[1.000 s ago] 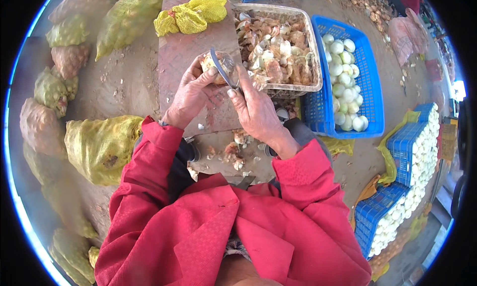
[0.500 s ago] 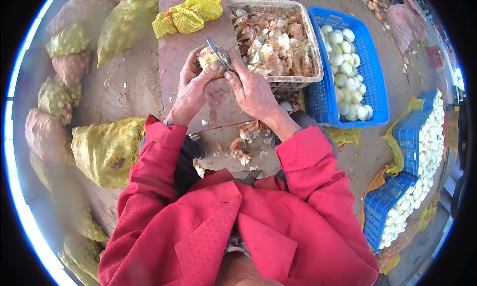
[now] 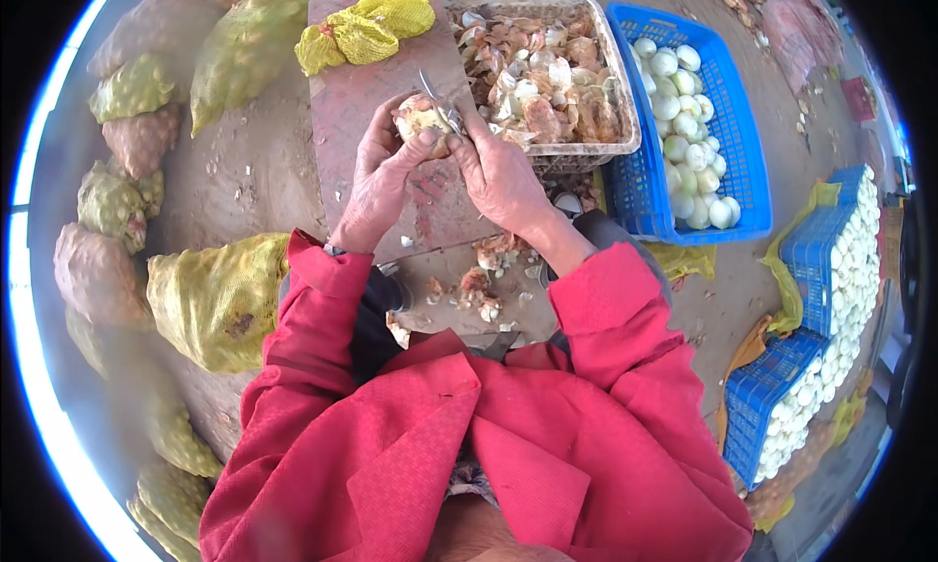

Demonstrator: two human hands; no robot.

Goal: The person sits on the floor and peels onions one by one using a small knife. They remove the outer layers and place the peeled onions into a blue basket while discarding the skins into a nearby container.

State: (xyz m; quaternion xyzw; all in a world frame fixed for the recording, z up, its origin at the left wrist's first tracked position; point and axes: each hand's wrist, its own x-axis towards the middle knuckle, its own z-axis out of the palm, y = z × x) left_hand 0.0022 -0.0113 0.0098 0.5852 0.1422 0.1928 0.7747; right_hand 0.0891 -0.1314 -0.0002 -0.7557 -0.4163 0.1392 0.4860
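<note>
Onion [image 3: 418, 122], partly peeled, is held up over the near part of a reddish board [image 3: 342, 122]. I see the left hand [image 3: 379, 179] wrapped around it, fingers curled, thumb along its near side. Right hand [image 3: 503, 179]: fingers closed on a knife [image 3: 443, 108], handle mostly hidden from me; blade against or just beside the onion's right side, contact unclear. Yellow mesh bag [image 3: 366, 29] lies on the board's far end. To the right I note a pale bin [image 3: 628, 98] of skins [image 3: 537, 83], then a blue crate [image 3: 733, 132] holding peeled onions [image 3: 689, 132].
</note>
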